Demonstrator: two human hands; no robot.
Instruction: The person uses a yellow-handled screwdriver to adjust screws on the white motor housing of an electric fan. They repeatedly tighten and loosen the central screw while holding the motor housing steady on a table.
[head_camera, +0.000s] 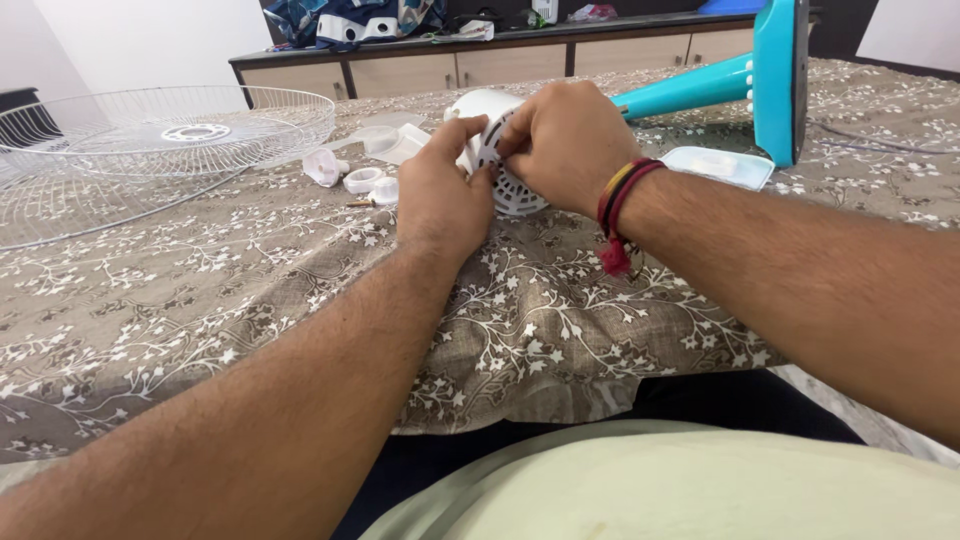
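From my feed, the biggest thing is the bed or table cover (200, 300), brown with a white floral print, filling most of the view. On its far left lies a white wire fan guard (150, 135), dish side up, with a second grille edge showing beneath it. At the far right a teal fan stand (775, 75) lies tipped on its side, its pole (680, 88) running left toward the hands. A wooden sideboard (480, 60) stands against the back wall, with cloth piled on top.

Centre: white fan motor housing (505, 170), slotted rear face turned toward me, resting on the cover at the end of the teal pole. Right hand (565, 145) is closed over its top, fingers curled onto the slotted face; red and yellow thread bands (620, 205) sit on that wrist. Left hand (440, 195) presses against the housing's left side, thumb and fingertips pinched at its edge.

Small items: a pale blue-white flat cover piece (720, 165) just beside the stand; several small white plastic caps and rings (360, 180) near the left hand, on the cover.
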